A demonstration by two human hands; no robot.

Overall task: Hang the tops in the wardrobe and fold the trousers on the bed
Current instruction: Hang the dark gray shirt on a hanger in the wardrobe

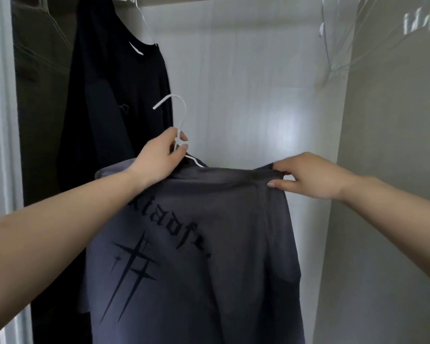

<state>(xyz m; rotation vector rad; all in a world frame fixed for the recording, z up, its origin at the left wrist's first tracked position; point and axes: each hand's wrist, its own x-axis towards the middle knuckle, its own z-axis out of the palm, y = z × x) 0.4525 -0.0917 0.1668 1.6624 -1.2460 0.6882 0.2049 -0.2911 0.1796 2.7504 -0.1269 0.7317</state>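
Inside the open wardrobe [246,70], a grey printed top [196,244] hangs on a white hanger [178,112] held up in mid-air. Left hand [159,157] pinches the hanger's neck just below the hook; right hand [308,175] pinches the top's shoulder fabric — fingers curled. Toward the wardrobe's left side a black top [114,95] hangs — on its own hanger.

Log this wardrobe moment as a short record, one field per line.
place: wardrobe, open
held top: grey top with dark print, on a white hanger
left hand: grips the hanger's neck below the hook
right hand: pinches the top's shoulder
hook: not on a rail, free in the air
already hung: black top, at left
trousers, bed: not in view
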